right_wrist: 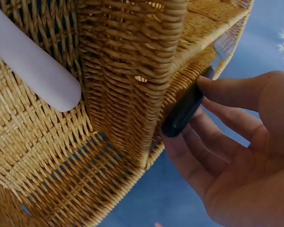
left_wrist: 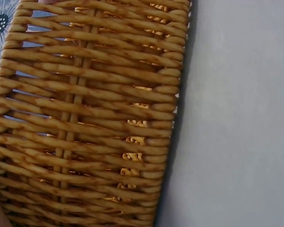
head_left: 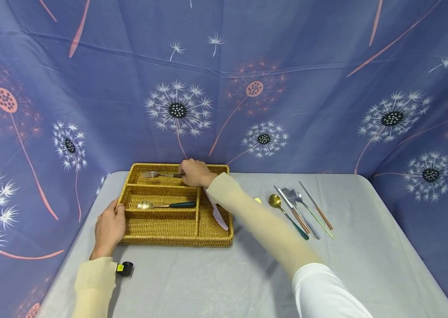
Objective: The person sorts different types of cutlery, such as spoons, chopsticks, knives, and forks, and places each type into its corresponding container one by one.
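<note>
The wicker tray (head_left: 176, 229) sits on the counter (head_left: 208, 274) at about 10 o'clock from the person. The left hand (head_left: 109, 227) rests curled against the tray's left wall, probably to keep it from sliding. The right hand (head_left: 195, 172) reaches to the rear compartment at 12 o'clock, fingers (right_wrist: 227, 92) pinching the dark handle of a fork (head_left: 160, 175) — a light fingertip hold that suits laying it flat.

Only the head view shows the spoon (head_left: 166, 205) in the middle compartment and the loose cutlery (head_left: 301, 210) at 2 o'clock. The right wrist view alone shows the pinch and a pale knife (right_wrist: 35, 71) tip — the left wrist view shows only weave.
</note>
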### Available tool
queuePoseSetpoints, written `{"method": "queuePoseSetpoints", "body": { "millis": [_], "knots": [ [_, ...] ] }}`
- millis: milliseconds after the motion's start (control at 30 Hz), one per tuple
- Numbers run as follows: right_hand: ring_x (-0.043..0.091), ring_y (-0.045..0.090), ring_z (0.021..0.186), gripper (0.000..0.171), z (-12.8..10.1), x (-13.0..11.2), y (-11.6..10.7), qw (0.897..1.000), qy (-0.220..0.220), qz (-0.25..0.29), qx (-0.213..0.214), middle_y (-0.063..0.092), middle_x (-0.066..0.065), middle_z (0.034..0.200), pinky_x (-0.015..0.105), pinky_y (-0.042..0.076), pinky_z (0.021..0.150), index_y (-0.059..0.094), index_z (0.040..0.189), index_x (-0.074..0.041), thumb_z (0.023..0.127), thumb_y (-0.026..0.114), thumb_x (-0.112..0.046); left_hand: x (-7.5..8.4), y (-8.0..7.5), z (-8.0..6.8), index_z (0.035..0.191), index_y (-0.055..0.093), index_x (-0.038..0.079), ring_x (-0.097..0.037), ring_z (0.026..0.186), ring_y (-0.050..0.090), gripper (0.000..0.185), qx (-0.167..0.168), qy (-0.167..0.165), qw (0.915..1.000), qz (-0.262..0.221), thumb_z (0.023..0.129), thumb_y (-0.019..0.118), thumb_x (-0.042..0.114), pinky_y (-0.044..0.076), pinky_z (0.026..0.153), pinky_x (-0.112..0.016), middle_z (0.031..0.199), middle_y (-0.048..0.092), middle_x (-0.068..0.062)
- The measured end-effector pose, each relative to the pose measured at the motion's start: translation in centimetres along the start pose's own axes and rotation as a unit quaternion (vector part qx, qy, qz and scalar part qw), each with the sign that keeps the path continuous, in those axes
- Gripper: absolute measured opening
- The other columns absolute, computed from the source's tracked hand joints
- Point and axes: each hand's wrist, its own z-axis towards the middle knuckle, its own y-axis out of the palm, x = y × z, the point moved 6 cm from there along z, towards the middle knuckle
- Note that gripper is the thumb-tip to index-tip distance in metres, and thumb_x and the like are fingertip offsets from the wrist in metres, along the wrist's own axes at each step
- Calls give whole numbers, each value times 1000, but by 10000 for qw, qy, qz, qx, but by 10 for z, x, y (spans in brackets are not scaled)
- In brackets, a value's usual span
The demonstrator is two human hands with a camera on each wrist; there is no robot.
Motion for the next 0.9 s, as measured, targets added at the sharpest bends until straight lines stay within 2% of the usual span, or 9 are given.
{"method": "queuePoseSetpoints", "body": {
  "millis": [67,167,333,500,600,700,767,833,900],
  "knots": [
    [14,63,80,33,2,2,3,9999,102,-7,-1,79,4,119,30,44,70,84,117,-11,102,58,3,1,0,0,166,36,2,-62,140,44,64,1,30,10000,-5,116,20,38,35,113,-76,160,44,-35],
    [14,66,86,34,3,4,8,9998,189,-16,-92,76,7,130,30,46,71,82,122,-10,102,58,4,1,0,0,167,36,2,-61,142,43,65,-13,18,10000,-31,116,20,38,34,115,-75,161,44,-34],
    [20,75,107,34,6,2,14,9997,187,-112,-61,75,5,134,33,56,82,82,124,-12,103,60,2,1,0,0,167,37,4,-60,143,42,64,12,-94,10000,-27,115,21,38,33,116,-74,161,44,-32],
    [22,70,125,34,9,-1,20,9996,152,-170,-175,73,5,138,37,60,99,80,130,-11,105,61,0,0,0,-1,167,37,4,-60,143,43,64,18,-111,9999,-34,115,21,39,33,116,-74,161,44,-32],
    [23,68,129,33,13,-1,25,9991,149,-239,-313,72,5,140,38,60,102,78,133,-11,105,63,-2,-1,-1,-2,167,37,4,-60,142,43,64,39,-96,9999,-38,116,21,38,34,115,-74,161,44,-32],
    [20,69,125,32,16,0,29,9984,177,-379,-380,73,3,137,35,61,98,79,131,-13,105,65,-3,-2,-1,-1,166,37,3,-61,140,45,63,67,-69,10000,-19,116,21,38,36,114,-74,160,45,-33],
    [14,72,105,26,18,2,31,9982,210,-361,-421,77,1,121,29,60,84,83,120,-12,104,65,-2,-1,-1,-1,166,37,2,-61,139,46,63,77,-36,10000,-16,116,22,37,37,113,-75,160,45,-33],
    [9,56,78,20,19,3,32,9981,258,-293,-471,66,0,91,25,45,67,77,95,-9,104,62,2,-1,-1,-1,166,37,2,-62,139,46,64,60,-8,10000,-26,116,21,38,37,112,-75,160,45,-34],
    [5,52,78,21,18,4,31,9986,296,-234,-371,65,-3,91,25,37,65,75,91,-10,103,63,2,-1,-1,-1,167,36,2,-62,138,46,64,43,-7,10000,-26,116,21,38,37,112,-76,160,44,-34]
  ]
}}
